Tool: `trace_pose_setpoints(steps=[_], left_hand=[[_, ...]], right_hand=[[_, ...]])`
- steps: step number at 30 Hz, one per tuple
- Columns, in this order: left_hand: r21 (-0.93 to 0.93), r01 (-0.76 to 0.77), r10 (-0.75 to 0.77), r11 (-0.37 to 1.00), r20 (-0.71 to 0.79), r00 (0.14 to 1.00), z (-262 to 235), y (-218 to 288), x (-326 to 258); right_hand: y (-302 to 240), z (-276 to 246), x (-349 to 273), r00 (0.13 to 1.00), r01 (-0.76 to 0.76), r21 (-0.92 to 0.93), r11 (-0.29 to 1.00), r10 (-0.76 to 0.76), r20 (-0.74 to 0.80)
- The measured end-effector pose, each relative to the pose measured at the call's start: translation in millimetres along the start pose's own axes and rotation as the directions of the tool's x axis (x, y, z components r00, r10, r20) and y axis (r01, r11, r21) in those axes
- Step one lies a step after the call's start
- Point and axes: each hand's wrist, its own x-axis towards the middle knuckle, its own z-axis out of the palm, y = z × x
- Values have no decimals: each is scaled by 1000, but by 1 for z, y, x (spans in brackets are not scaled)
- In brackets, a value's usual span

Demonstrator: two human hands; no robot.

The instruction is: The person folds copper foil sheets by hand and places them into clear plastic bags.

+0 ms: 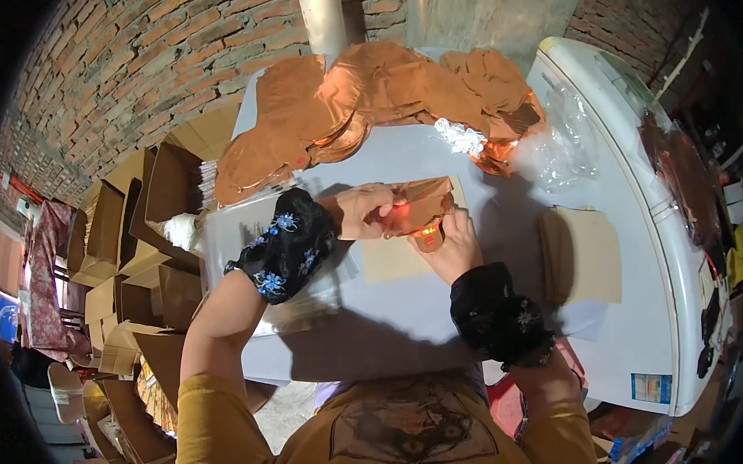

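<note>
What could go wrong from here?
1. Crease or tear: the left hand and right hand both grip the thin, shiny copper-coloured foil piece, which already looks wrinkled; uneven pulling might damage it.
2. Tangle: the crumpled white stringy bundle lies right by the loose heap of copper-coloured foil, so it could snag when foil is moved.
3. Slippage: that heap overlaps unevenly, so pieces might slide.

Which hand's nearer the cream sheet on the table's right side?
Right. The right hand is left of the cream sheet, apart from it; the left hand is farther left. Both hold a copper-coloured piece.
</note>
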Motion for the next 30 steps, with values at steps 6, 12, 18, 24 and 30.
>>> trace_pose_setpoints(steps=[6,12,18,24,30], left_hand=[[-232,190,-197,954,-7,980,9,-11,6],[170,116,-65,979,-278,958,51,-5,22],[194,247,-116,949,-515,850,107,18,25],[155,306,-159,939,-594,789,124,28,21],[235,275,-39,932,-689,724,126,25,23]], right_hand=[[0,-2,0,1000,25,-43,999,-25,5],[-5,-6,1,1000,-11,34,999,11,-6],[-1,-6,-2,990,-140,216,966,138,22],[-3,-1,-3,972,-234,305,923,222,74],[-7,-10,1,963,-259,177,950,239,124]])
